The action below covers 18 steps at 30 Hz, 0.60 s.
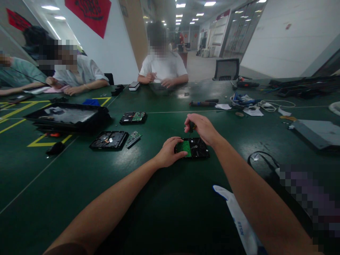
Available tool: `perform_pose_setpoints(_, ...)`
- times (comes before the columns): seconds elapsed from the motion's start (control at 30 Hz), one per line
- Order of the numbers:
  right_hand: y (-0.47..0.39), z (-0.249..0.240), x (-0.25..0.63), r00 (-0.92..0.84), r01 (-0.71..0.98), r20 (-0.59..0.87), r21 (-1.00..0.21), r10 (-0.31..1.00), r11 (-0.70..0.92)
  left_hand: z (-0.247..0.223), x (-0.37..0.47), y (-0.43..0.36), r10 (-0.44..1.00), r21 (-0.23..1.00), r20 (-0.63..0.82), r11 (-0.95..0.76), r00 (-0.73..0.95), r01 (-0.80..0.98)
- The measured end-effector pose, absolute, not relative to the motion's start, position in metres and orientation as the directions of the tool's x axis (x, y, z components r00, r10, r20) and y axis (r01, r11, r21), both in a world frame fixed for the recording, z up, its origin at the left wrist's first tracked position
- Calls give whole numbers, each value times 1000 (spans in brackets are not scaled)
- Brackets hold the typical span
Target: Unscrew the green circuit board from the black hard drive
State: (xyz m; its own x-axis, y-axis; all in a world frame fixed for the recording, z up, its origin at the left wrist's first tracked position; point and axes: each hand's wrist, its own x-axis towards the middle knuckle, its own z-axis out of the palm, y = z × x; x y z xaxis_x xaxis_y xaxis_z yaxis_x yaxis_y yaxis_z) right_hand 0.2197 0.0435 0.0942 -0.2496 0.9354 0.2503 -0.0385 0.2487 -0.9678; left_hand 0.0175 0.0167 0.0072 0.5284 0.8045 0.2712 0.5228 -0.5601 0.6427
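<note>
A hard drive [199,148] lies flat on the green table, its green circuit board [186,146] facing up. My left hand [171,151] grips the drive's left end, with the thumb across the near side of the board and the fingers along the far edge. Above the drive, my right hand [201,128] is closed around the handle of a screwdriver [192,126]. The screwdriver points down at the board; whether its tip sits in a screw is too small to tell.
Left of the drive lie a loose circuit board [134,139], an opened hard drive [109,140] and another drive [133,117]. A black tray [66,115] stands farther left. Cables [273,103] and a grey metal case [318,132] are at right. Co-workers sit across the table.
</note>
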Motion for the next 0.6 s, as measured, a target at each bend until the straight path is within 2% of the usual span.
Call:
perform_pose_setpoints(0.17, 47, 91, 220, -258, -86, 260, -965, 931, 246, 6, 18, 17, 805, 643, 266, -558, 531, 524)
perform_pose_setpoints(0.4, 48, 91, 222, -181, -19, 229, -973, 956, 229, 3, 18, 19, 804, 641, 275, -562, 527, 522)
perform_pose_setpoints(0.6, 45, 94, 223, -258, -41, 274, -961, 926, 273, 5, 18, 18, 803, 641, 274, -563, 530, 522)
